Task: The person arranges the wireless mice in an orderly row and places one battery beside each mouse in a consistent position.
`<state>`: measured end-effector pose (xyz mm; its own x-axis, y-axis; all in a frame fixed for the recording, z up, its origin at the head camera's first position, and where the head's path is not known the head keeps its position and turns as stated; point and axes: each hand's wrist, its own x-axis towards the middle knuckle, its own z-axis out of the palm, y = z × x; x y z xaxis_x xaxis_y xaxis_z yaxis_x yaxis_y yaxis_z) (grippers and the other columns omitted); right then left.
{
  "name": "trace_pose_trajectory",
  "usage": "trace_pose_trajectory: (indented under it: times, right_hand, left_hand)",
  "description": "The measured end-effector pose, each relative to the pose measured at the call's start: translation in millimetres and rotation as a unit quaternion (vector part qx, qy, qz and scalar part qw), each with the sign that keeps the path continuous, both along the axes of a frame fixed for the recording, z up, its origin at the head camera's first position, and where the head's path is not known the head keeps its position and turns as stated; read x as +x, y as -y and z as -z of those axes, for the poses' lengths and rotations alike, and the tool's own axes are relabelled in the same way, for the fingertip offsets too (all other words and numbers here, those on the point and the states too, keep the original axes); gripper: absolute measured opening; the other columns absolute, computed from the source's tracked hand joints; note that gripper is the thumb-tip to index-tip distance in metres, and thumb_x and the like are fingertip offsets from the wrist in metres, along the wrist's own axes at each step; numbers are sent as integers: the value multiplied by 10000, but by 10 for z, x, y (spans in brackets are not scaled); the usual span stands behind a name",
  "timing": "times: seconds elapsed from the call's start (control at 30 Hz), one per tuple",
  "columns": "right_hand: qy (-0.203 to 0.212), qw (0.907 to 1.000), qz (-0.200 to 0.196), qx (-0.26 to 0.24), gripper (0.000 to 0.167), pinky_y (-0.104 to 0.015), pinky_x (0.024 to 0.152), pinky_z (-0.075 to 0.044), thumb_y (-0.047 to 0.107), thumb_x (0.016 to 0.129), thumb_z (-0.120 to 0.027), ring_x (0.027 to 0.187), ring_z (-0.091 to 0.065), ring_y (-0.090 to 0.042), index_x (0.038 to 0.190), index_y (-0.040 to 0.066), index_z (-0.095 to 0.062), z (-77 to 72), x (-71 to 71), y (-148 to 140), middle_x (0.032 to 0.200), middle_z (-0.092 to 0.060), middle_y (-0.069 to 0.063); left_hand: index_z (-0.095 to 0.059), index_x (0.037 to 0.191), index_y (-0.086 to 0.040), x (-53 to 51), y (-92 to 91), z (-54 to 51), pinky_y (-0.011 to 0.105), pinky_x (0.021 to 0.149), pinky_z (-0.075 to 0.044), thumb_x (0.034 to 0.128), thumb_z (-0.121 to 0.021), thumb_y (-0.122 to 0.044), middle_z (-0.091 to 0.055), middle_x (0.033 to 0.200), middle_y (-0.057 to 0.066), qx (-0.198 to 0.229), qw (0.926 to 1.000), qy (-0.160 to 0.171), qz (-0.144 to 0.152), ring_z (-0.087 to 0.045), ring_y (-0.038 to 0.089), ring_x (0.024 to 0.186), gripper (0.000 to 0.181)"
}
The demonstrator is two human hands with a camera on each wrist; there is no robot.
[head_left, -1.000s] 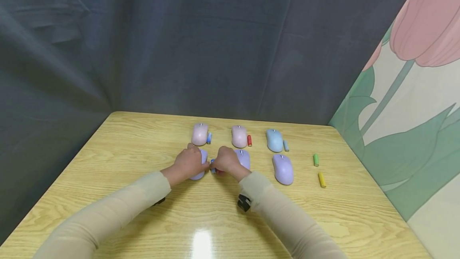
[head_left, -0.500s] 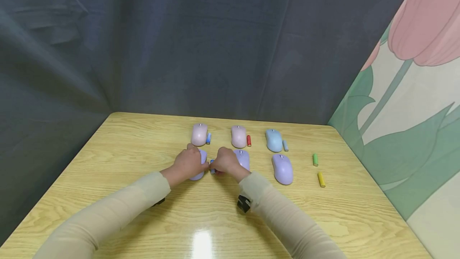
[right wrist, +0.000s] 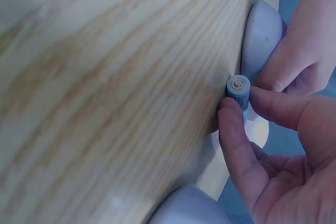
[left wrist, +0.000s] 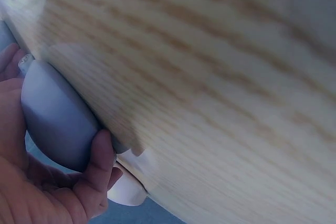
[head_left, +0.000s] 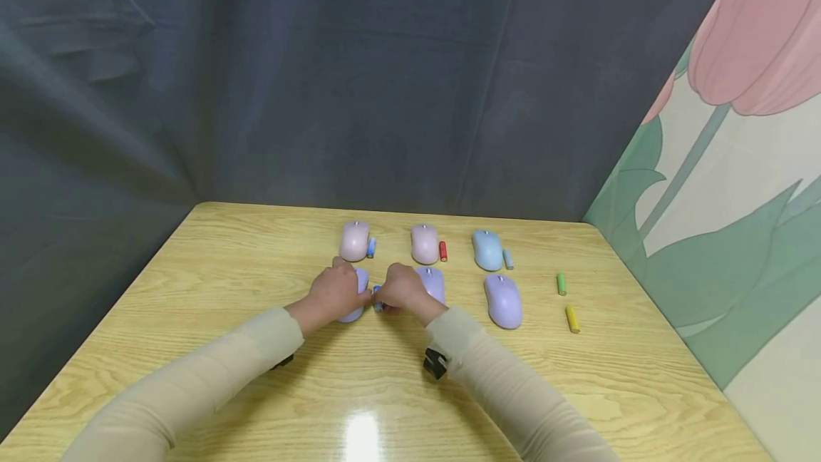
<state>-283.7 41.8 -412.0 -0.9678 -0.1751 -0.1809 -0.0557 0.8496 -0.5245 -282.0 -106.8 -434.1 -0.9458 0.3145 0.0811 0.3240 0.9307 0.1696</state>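
Observation:
On the left of the front row of mice, my left hand grips a purple computer mouse, fingers and thumb around its sides. Right beside that mouse is a blue AA-type battery, standing on end or tilted, with its button end facing the right wrist camera. My right hand pinches this battery between thumb and a finger. Another purple mouse lies just right of the right hand, partly hidden by it. In the left wrist view the battery's tip shows past the mouse's far end.
Behind stand two pinkish mice and a light blue mouse, each with a battery at its right: blue, red, light blue. Farther right are a purple mouse, a green battery and a yellow battery.
The head view has drifted slightly. Both hands keep the same places, the left on the mouse and the right on the battery.

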Motion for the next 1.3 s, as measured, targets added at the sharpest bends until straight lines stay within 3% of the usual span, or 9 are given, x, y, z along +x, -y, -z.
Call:
trace_pose_trajectory:
  times: [0.4, 0.6, 0.77, 1.03, 1.3]
  right_hand:
    - [43, 10000, -8, -77, 215, -227, 481, -456, 126, 813, -757, 561, -672, -202, 679, 47, -609, -47, 53, -23, 597, -655, -69]
    - [-118, 9991, -314, -259, 272, -249, 522, -456, 170, 833, -760, 593, -674, -250, 652, -22, -691, -184, 149, -144, 623, -673, -129]
    - [-362, 9980, -460, -229, 308, -267, 575, -483, 218, 866, -737, 583, -660, -251, 669, -17, -709, -318, 231, -312, 625, -670, -133]
    - [-550, 9982, -19, -256, 321, -247, 477, -388, 248, 862, -745, 502, -569, -145, 661, 8, -676, -496, 283, -732, 599, -645, -87]
    - [-545, 9969, 491, -279, 290, -300, 562, -476, 269, 901, -696, 650, -640, -257, 733, 34, -669, -656, 302, -1357, 655, -640, -93]
  left_hand:
    - [-593, 863, 144, 3, 5, 14, 356, 495, -504, 881, -661, -439, -431, 825, 164, 23, 10000, 58, -53, -575, 256, 586, 587]
    - [-606, 806, 109, -2, 5, 6, 341, 483, -501, 890, -645, -423, -455, 834, 170, -21, 10000, -3, 53, -554, 222, 560, 541]
    - [-593, 773, 94, 6, 6, -10, 335, 467, -488, 885, -644, -392, -459, 824, 173, -24, 9999, -112, 78, -530, 206, 541, 501]
    - [-565, 738, 84, 18, 18, -9, 333, 452, -482, 875, -643, -362, -443, 797, 166, 112, 9996, -208, 180, -515, 202, 529, 473]
    - [-580, 811, 111, 0, 3, -9, 329, 457, -485, 876, -643, -380, -447, 811, 166, 130, 9999, -85, 70, -533, 208, 543, 500]
